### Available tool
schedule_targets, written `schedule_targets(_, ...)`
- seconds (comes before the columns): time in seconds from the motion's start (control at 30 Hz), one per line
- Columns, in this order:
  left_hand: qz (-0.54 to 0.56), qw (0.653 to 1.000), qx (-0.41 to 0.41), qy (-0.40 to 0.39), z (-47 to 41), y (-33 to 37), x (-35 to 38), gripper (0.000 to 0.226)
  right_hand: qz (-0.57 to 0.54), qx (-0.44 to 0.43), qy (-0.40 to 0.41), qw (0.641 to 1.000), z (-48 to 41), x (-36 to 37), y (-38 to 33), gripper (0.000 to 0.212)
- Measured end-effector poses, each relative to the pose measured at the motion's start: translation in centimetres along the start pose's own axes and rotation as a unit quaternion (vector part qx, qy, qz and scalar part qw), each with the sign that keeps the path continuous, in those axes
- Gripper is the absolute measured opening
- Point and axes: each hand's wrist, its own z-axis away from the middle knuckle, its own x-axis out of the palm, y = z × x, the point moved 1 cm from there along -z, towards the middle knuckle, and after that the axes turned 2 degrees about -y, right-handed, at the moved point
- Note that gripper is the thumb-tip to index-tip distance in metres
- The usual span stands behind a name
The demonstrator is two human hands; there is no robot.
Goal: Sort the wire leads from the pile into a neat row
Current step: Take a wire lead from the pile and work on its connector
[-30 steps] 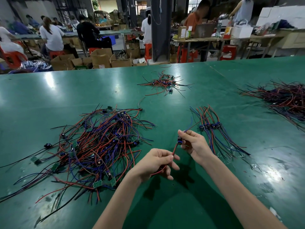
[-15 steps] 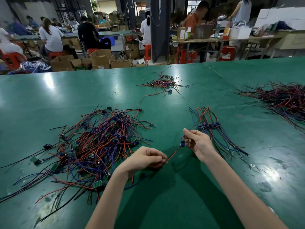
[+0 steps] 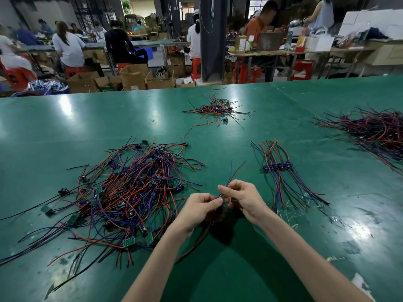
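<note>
A tangled pile of red, blue and black wire leads (image 3: 130, 192) with small green boards lies on the green table (image 3: 65, 131), left of my hands. To the right, a short neat row of leads (image 3: 278, 168) lies side by side, dark connectors lined up. My left hand (image 3: 201, 207) and my right hand (image 3: 242, 197) meet above the table between pile and row, both pinching one wire lead (image 3: 229, 179). Its thin blue and red ends stick up past my right fingers, and a red tail hangs below my left hand.
A small loose heap of leads (image 3: 216, 110) lies farther back at centre. A big dark bundle of wires (image 3: 377, 131) covers the right side. A single bent wire (image 3: 185, 136) lies behind the pile. Beyond the table's far edge are cardboard boxes, stools and seated people.
My hands have come together; earlier they were apart with the lead stretched between them. The lead's free ends now point up and away above my right hand.
</note>
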Motion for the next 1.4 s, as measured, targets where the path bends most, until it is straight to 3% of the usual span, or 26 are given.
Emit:
schedule_targets(0.5,0.048,0.998,-0.023,0.034,0.29,0.13,0.03,0.012,-0.015,0.005,0.02,1.0,-0.04,-0.14,0.21,0.023)
schedule_targets(0.8,0.025,0.998,-0.047,-0.018,0.61,0.19,0.1,0.012,0.007,0.014,-0.023,1.0,0.07,0.17,0.34,0.012)
schedule_targets(1.03,0.034,0.998,-0.043,-0.018,0.43,0.29,0.63,0.026,0.009,0.05,-0.073,0.996,0.08,-0.14,0.03,0.021)
schedule_targets(1.27,0.026,0.999,-0.03,-0.016,0.34,0.13,0.67,0.019,-0.008,0.023,-0.061,0.998,-0.12,-0.09,0.19,0.029)
schedule_targets(1.4,0.04,0.999,-0.029,-0.02,0.29,-0.02,0.77,0.026,-0.019,0.01,-0.047,0.999,-0.11,-0.17,0.17,0.03)
